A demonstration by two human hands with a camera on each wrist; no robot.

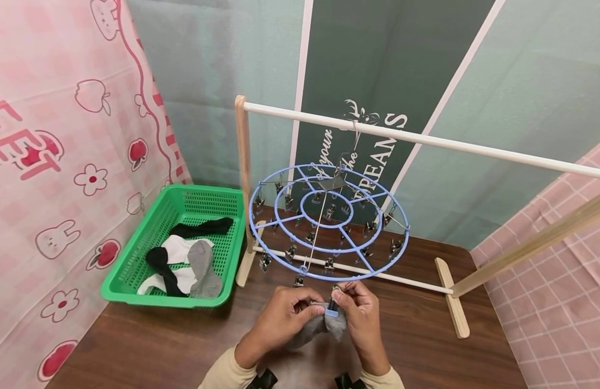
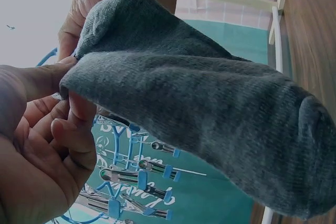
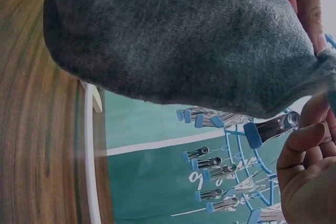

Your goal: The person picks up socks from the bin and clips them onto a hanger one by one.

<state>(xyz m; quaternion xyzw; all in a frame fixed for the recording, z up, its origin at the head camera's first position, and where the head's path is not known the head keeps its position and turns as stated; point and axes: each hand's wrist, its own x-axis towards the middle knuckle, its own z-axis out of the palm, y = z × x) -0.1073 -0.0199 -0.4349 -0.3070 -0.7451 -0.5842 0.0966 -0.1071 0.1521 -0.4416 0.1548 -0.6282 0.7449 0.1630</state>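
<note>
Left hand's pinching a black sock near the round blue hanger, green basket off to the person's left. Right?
Wrong on color: the left wrist view shows the sock pinched by the left hand is gray. The rest stands: near the round blue hanger, green basket off to the person's left.

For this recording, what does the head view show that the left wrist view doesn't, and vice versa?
Only the head view shows the green basket with its socks, and the full round frame of the blue hanger.

Only the left wrist view shows the held gray sock close up and side-on, its rounded end at the frame's right.

Both show the left hand pinching that sock, part of the right hand, and metal clips.
</note>
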